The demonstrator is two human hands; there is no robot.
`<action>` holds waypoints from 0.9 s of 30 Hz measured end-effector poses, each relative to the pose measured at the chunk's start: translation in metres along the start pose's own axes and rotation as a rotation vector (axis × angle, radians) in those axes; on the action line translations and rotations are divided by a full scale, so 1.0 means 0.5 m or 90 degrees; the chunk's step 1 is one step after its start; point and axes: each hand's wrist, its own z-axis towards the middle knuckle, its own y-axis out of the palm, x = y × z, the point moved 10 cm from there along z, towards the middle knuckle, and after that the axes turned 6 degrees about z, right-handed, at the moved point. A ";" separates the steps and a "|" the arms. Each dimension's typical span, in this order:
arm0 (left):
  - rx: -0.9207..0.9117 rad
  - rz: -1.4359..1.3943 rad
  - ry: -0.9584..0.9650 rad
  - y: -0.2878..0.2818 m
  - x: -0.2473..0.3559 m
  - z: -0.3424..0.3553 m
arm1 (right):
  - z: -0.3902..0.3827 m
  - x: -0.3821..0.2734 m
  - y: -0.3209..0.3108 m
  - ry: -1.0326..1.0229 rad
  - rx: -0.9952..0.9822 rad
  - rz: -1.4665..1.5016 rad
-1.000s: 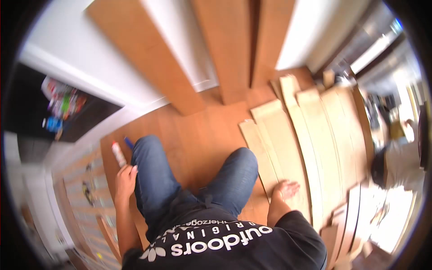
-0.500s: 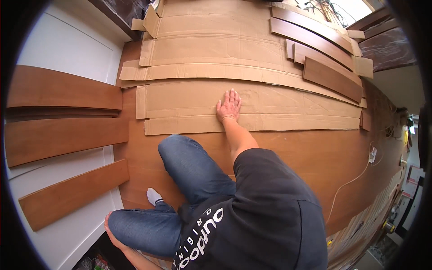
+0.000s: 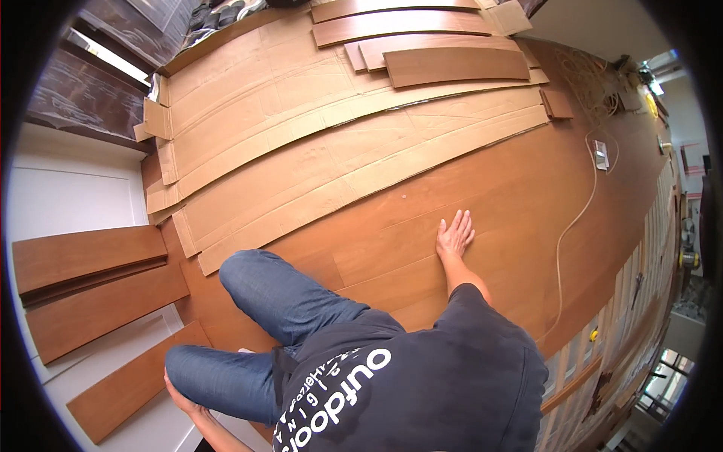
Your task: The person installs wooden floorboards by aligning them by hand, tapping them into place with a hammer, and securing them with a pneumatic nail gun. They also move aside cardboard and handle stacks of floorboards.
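My right hand (image 3: pixel 455 235) lies palm down on the reddish-brown wooden floor (image 3: pixel 392 245), fingers stretched out and slightly apart, with nothing in it. My left hand (image 3: pixel 182 399) rests against the outer side of my bent left knee (image 3: pixel 218 377); the knee hides part of its fingers, but the hand looks flat and holds no object. Ahead of me, flattened cardboard sheets (image 3: pixel 301 177) cover the floor. Several loose wooden planks (image 3: pixel 456 66) lie on the cardboard at the far right.
More wooden planks (image 3: pixel 105 309) lean against a white panel (image 3: pixel 83 181) on the left. A thin cable (image 3: pixel 561 264) runs across the floor at the right, beside a small white box (image 3: pixel 601 155). Pale battens (image 3: pixel 633 290) show past the floor's right edge. A small plank piece (image 3: pixel 557 105) lies by the cardboard's end.
My right hand has left the cardboard and come down on the bare wooden floor, nearer and to the right. My view has turned rightward. The left hand stays at the knee.
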 end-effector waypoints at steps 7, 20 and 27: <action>-0.096 0.186 0.069 0.198 0.177 -0.042 | -0.010 0.037 0.001 -0.031 0.005 -0.023; -0.219 0.314 0.296 0.600 0.212 0.267 | 0.015 0.022 -0.008 -0.039 0.049 0.010; -0.394 0.402 0.259 0.951 0.122 0.398 | 0.022 0.017 -0.016 -0.022 0.023 0.026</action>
